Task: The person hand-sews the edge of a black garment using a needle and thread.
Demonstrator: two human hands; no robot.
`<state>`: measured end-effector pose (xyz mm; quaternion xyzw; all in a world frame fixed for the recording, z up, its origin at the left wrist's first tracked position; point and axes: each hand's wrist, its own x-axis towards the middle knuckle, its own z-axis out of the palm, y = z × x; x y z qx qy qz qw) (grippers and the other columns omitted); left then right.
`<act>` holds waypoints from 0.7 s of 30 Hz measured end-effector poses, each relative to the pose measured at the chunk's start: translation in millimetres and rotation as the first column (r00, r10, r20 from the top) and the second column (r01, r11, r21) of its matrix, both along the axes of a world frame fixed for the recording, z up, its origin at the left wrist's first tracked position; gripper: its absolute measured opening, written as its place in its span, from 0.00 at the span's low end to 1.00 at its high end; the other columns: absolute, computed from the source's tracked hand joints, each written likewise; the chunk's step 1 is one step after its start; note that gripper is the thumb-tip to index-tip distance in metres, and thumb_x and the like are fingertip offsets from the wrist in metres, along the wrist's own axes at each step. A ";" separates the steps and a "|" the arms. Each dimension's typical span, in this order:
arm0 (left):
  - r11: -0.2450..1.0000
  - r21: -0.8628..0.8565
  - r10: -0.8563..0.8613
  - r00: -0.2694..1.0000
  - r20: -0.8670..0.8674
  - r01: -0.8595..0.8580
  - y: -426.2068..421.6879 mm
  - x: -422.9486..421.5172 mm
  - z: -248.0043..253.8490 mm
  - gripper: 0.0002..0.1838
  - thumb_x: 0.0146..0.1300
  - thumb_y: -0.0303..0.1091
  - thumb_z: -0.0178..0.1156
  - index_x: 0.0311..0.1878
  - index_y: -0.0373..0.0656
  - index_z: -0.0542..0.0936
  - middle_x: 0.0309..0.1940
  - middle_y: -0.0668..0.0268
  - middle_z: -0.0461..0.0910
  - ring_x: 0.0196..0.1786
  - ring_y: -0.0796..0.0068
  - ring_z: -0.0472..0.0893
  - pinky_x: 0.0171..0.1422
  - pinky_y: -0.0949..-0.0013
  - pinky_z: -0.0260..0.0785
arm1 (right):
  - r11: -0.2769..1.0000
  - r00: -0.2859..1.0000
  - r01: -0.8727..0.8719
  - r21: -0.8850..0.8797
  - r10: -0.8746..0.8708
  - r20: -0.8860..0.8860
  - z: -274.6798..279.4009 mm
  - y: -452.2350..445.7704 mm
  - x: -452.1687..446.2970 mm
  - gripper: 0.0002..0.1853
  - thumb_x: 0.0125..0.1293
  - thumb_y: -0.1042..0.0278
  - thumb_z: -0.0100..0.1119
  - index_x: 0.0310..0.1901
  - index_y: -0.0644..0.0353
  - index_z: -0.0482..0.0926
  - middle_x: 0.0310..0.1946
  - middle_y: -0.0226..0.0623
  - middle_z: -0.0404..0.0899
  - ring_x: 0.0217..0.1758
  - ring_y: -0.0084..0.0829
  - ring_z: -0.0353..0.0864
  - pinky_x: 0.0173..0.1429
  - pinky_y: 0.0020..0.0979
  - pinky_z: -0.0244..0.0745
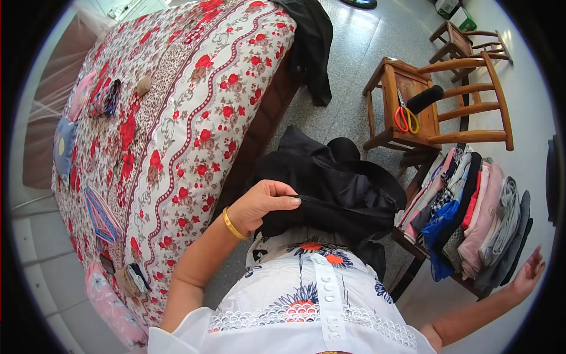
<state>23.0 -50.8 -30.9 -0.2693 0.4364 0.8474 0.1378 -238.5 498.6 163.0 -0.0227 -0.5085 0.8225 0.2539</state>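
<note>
Dark black cloth (330, 183) lies bunched over my lap and hangs down in front of me. My left hand (268, 203), with a gold-coloured bangle at the wrist, pinches the folded edge of this cloth between thumb and fingers. Far out to the right, my right hand (526, 276) is held away from the cloth, beyond the pile of folded clothes (466, 206). Its fingers are bent and close together; anything between them is too small to make out.
A wooden chair (386, 91) at front right bears scissors (407, 120) with red and yellow handles and a black cone-shaped roll (425, 99). Another wooden chair (457, 42) stands behind. The flowered bed (194, 118) fills the left, with dark cloth (312, 47) over its corner.
</note>
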 end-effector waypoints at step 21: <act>0.997 -0.039 -0.068 0.998 0.011 0.069 -5.3 14.3 13.5 0.05 0.46 0.23 0.63 0.29 0.38 0.78 0.24 0.69 0.78 0.26 0.86 0.75 0.32 0.84 0.67 | 0.227 0.566 -0.721 0.655 0.738 0.367 -132.5 -314.8 123.2 0.04 0.51 0.79 0.56 0.30 0.62 0.76 0.23 0.29 0.69 0.24 0.21 0.68 0.26 0.20 0.60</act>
